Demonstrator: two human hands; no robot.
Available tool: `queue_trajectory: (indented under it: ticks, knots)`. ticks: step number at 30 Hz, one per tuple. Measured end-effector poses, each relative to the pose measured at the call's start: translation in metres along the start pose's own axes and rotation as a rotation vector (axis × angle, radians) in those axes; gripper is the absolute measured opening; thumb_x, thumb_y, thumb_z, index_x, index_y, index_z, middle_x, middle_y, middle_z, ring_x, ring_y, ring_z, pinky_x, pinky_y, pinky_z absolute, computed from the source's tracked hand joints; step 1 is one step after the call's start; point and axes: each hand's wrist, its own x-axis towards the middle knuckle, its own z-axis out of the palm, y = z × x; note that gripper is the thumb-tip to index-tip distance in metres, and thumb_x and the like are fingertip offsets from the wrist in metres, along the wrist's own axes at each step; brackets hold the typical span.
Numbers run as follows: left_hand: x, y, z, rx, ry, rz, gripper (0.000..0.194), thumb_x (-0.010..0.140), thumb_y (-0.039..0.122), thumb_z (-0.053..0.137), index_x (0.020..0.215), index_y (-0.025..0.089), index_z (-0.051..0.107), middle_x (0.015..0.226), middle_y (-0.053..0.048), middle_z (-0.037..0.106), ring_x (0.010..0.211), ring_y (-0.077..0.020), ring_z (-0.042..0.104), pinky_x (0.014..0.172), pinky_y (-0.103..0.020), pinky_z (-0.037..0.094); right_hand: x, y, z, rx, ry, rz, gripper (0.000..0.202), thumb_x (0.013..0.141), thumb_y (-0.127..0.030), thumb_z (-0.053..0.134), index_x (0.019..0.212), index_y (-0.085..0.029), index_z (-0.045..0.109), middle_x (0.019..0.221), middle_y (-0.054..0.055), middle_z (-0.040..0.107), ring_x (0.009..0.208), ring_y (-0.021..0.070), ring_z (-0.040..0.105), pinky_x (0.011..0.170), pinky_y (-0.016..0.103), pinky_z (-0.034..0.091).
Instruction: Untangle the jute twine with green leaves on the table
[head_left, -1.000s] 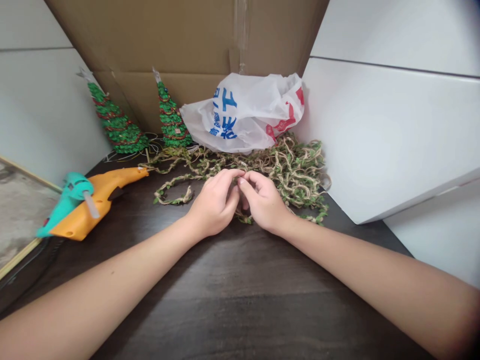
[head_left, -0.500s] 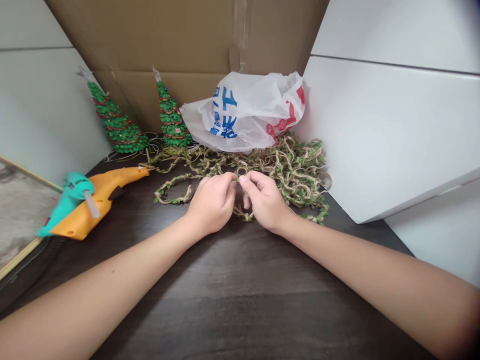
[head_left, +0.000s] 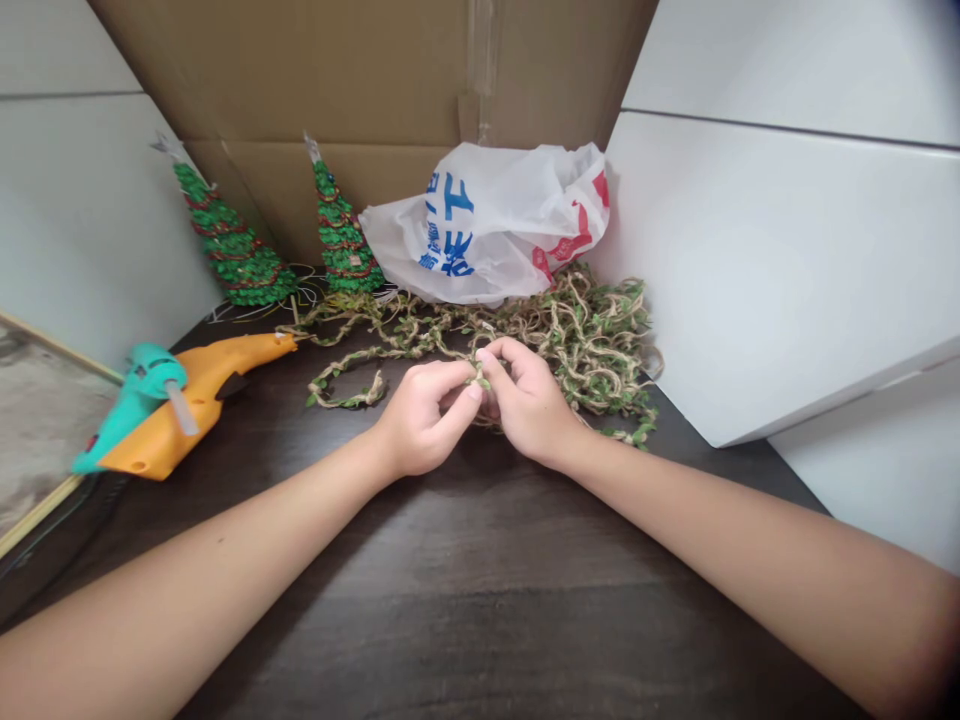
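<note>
Between my hands, at the middle of the view, is a piece of leafy twine garland (head_left: 480,376). My left hand (head_left: 431,412) is closed, pinching the twine between thumb and index finger. Close beside it, my right hand (head_left: 531,402) grips the same twine with its thumb and bent fingers. The fingers hide most of the held section. Just behind and to the right lies a tangled heap of the same green-leaved garland (head_left: 592,335). A loose garland end (head_left: 349,400) curls on the dark tabletop left of my left hand.
At the left an orange and teal glue gun (head_left: 180,410) rests on the dark table (head_left: 480,590). Two small green Christmas trees (head_left: 247,265) and a white plastic bag (head_left: 502,225) stand at the back, before a cardboard sheet (head_left: 337,70). A white box (head_left: 750,270) borders the right.
My left thumb has shifted down and toward me, and more of the leafy twine now shows between the fingertips. My right hand has barely moved.
</note>
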Motion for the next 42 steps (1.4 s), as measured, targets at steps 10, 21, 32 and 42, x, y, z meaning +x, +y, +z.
queue_trajectory:
  ticks: [10, 21, 32, 42]
  knots:
    - [-0.0027, 0.0016, 0.0043, 0.048, 0.118, -0.03, 0.026, 0.101, 0.028, 0.044, 0.086, 0.016, 0.062, 0.072, -0.002, 0.064, 0.063, -0.0121, 0.058, 0.063, -0.026, 0.047, -0.0004, 0.0012, 0.0007, -0.046, -0.01, 0.015, 0.037, 0.098, -0.055, 0.045, 0.079, -0.023, 0.045, 0.069, -0.003, 0.046, 0.063, 0.0113, 0.043, 0.059, 0.026, 0.038]
    - [-0.0035, -0.0024, 0.0089, 0.035, 0.191, -0.047, 0.029, 0.102, 0.028, 0.045, 0.118, 0.014, 0.065, 0.11, -0.009, 0.073, 0.099, -0.0169, 0.07, 0.094, -0.03, 0.055, -0.0007, 0.0024, -0.0004, -0.093, -0.011, -0.029, 0.04, 0.101, -0.055, 0.036, 0.081, -0.022, 0.048, 0.073, -0.001, 0.047, 0.067, 0.0126, 0.043, 0.063, 0.029, 0.037]
    - [0.0005, -0.0047, 0.0061, 0.081, 0.184, -0.159, 0.022, 0.103, 0.03, 0.042, 0.098, 0.017, 0.06, 0.084, -0.004, 0.066, 0.077, -0.0153, 0.062, 0.071, -0.029, 0.049, -0.0032, -0.0016, 0.0, -0.156, -0.093, -0.036, 0.039, 0.098, -0.052, 0.046, 0.076, -0.02, 0.048, 0.069, -0.003, 0.048, 0.065, 0.011, 0.044, 0.064, 0.029, 0.036]
    - [0.0048, -0.0038, 0.004, 0.187, 0.213, -0.14, 0.027, 0.102, 0.028, 0.04, 0.082, 0.018, 0.055, 0.084, -0.006, 0.058, 0.081, -0.018, 0.054, 0.077, -0.035, 0.045, -0.0052, -0.0015, 0.0002, -0.153, -0.115, -0.018, 0.028, 0.099, -0.047, 0.046, 0.088, -0.022, 0.051, 0.072, -0.002, 0.058, 0.066, 0.0125, 0.053, 0.067, 0.03, 0.043]
